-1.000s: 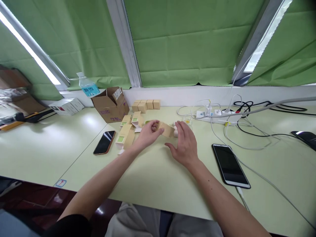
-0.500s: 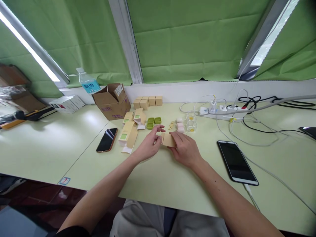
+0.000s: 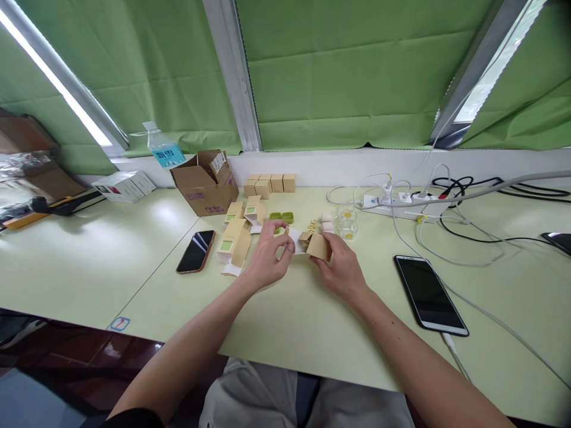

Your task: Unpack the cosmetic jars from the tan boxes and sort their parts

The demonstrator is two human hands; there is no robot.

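Note:
A small tan cardboard box (image 3: 319, 246) is gripped by my right hand (image 3: 342, 267) on its right side. Its white-lined flap (image 3: 298, 242) stands out to the left, and the fingers of my left hand (image 3: 271, 257) pinch that flap's edge. Left of my hands stand several tan boxes with green windows, the nearest box (image 3: 236, 241) with its flap hanging out. Green square cups (image 3: 288, 217) are partly hidden behind my left hand. Beyond the held box lie small yellow pieces (image 3: 312, 225), pink-white blocks (image 3: 327, 226) and clear containers (image 3: 348, 223).
Several closed tan boxes (image 3: 276, 183) line the wall beside an open brown carton (image 3: 207, 187). One phone (image 3: 196, 252) lies at left; another phone (image 3: 430, 294), plugged into a cable, lies at right. A power strip (image 3: 405, 204) with tangled cables runs along the back.
The small box has been turned and its end opened, so the white inside of its flap now shows. My left hand has closed on the flap and shifted slightly left.

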